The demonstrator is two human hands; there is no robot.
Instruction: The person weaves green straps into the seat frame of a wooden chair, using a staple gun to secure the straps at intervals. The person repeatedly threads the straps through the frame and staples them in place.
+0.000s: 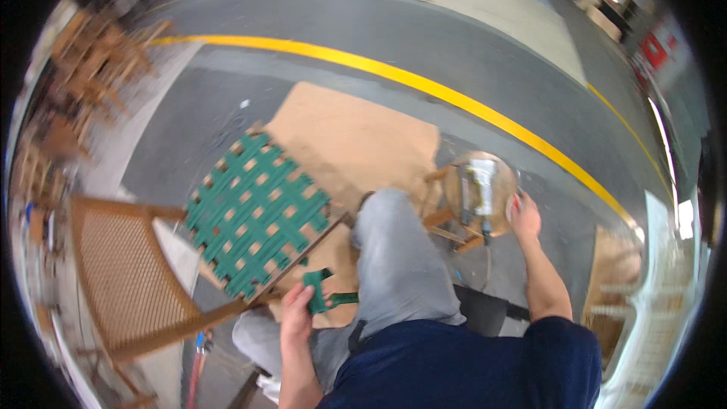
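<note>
My left hand (pixel 297 310) is closed on a strip of green webbing (pixel 316 291), with a loose end trailing toward my lap. Just ahead of it lies a wooden chair frame whose seat is woven from crossed green webbing bands (pixel 254 208), with gaps between them. Its cane-mesh back (pixel 125 269) extends to the left. At the right edge of a round wooden stool (pixel 509 174), my right hand (pixel 525 220) has its fingers bent around something small, partly whitish and red, too blurred to name. A pale stapler-like tool (pixel 482 182) rests on the stool top.
Brown cardboard (pixel 356 129) covers the floor beneath the chair. A thin hose (pixel 488 265) runs down from the tool beside the stool. Wooden chair frames (pixel 91 68) are stacked at far left. A red-handled tool (pixel 198 360) lies by the chair. A yellow line (pixel 394 74) crosses the floor.
</note>
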